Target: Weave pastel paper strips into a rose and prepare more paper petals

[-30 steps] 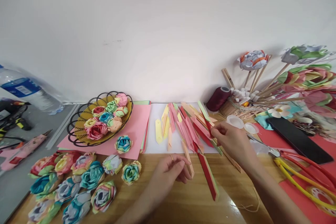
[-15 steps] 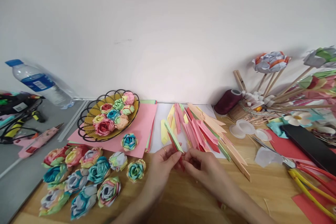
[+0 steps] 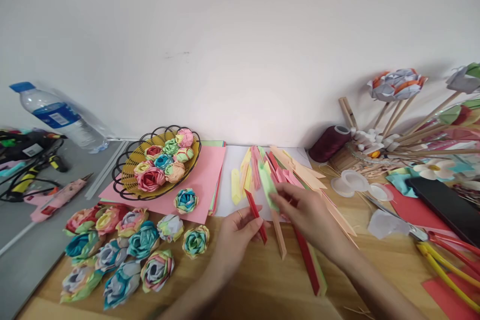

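Observation:
A red folded paper strip (image 3: pixel 252 204) is pinched between the thumb and fingers of my left hand (image 3: pixel 240 232), slanting over the table's front part. My right hand (image 3: pixel 305 210) is over the pile of folded paper strips (image 3: pixel 287 176), thumb and fingers closed at the lower end of a light green paper strip (image 3: pixel 266 180). A peach strip (image 3: pixel 278 232) sticks out below its fingertips. From under the right hand, a dark red strip (image 3: pixel 305 260) and a green one extend toward the front. Yellow strips (image 3: pixel 235 185) lie left of the pile, on white paper.
Left stand a basket (image 3: pixel 125 180) of paper flowers, more paper flowers (image 3: pixel 122 282), a glue gun (image 3: pixel 56 200) and a bottle (image 3: pixel 58 115). Right are a thread spool (image 3: pixel 328 144), flowers on sticks (image 3: pixel 397 85), a black phone (image 3: pixel 442 205) and scissors (image 3: pixel 416 232).
The light green strip has passed from my left hand to my right, which moved up and right onto the pile. Red and green strips now jut out toward the front.

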`<state>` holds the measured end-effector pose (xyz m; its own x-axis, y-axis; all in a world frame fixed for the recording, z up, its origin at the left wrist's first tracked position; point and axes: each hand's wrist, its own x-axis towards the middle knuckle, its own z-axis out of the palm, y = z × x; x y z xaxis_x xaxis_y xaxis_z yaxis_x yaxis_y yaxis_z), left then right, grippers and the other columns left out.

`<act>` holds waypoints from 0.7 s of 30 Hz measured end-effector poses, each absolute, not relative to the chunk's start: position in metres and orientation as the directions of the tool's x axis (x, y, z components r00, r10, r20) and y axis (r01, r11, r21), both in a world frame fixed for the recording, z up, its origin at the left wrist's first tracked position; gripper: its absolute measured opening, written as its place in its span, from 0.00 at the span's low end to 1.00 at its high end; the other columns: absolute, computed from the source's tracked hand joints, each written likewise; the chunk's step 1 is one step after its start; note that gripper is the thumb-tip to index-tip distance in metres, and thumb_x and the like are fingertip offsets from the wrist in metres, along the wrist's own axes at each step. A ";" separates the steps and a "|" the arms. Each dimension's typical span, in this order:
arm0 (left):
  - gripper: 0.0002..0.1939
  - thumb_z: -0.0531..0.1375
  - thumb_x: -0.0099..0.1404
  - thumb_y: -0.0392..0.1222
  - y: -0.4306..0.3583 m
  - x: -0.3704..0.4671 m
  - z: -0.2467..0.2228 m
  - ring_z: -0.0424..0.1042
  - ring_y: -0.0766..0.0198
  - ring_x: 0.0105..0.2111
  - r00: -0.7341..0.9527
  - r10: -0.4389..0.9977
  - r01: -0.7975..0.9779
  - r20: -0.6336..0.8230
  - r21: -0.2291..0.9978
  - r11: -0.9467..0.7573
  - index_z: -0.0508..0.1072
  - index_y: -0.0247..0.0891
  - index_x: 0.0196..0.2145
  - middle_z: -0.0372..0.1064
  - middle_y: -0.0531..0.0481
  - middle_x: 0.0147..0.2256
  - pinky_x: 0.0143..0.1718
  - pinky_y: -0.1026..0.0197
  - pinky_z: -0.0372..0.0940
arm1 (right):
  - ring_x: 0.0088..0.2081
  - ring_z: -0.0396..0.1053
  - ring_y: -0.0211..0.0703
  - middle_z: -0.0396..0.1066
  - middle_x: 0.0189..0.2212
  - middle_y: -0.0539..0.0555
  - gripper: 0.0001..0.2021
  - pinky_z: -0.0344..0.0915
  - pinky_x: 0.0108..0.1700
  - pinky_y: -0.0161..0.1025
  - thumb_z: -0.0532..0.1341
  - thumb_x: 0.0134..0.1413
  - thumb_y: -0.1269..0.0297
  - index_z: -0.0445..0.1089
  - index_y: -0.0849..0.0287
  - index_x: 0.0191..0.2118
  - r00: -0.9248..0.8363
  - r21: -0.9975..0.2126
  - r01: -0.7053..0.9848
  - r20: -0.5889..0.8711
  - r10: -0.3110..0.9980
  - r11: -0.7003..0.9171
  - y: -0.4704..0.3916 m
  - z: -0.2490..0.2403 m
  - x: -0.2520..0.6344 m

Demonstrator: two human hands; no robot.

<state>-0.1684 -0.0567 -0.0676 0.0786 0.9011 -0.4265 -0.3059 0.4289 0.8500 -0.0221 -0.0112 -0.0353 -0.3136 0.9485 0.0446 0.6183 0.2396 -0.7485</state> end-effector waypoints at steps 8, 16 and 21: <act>0.26 0.67 0.44 0.49 -0.057 -0.168 -0.070 0.67 0.67 0.24 0.067 0.874 -0.314 -0.481 0.821 0.476 0.70 0.31 0.38 0.74 0.47 0.25 0.29 0.64 0.60 | 0.23 0.61 0.36 0.67 0.22 0.49 0.11 0.55 0.24 0.32 0.56 0.50 0.57 0.67 0.59 0.27 -0.079 -0.796 0.605 -0.043 0.996 0.014 0.012 -0.045 0.016; 0.23 0.65 0.47 0.51 -0.058 -0.167 -0.072 0.67 0.66 0.24 0.084 0.868 -0.317 -0.489 0.813 0.489 0.71 0.32 0.36 0.73 0.46 0.26 0.31 0.62 0.61 | 0.23 0.64 0.36 0.69 0.22 0.48 0.11 0.58 0.25 0.32 0.54 0.53 0.60 0.70 0.60 0.32 -0.219 -0.820 0.567 -0.056 0.974 0.081 0.012 -0.052 -0.002; 0.21 0.65 0.48 0.50 -0.058 -0.168 -0.074 0.67 0.66 0.24 0.041 0.882 -0.346 -0.470 0.821 0.454 0.71 0.32 0.35 0.73 0.47 0.25 0.30 0.62 0.61 | 0.31 0.70 0.41 0.74 0.31 0.52 0.10 0.60 0.32 0.34 0.52 0.55 0.65 0.70 0.57 0.38 -0.217 -0.667 0.718 0.058 0.974 0.200 0.012 -0.040 -0.013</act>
<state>-0.1679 -0.0575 -0.0738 0.0411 0.8816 -0.4702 -0.3459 0.4540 0.8211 -0.0130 0.0124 -0.0403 -0.2173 0.9744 0.0582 0.7176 0.1999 -0.6672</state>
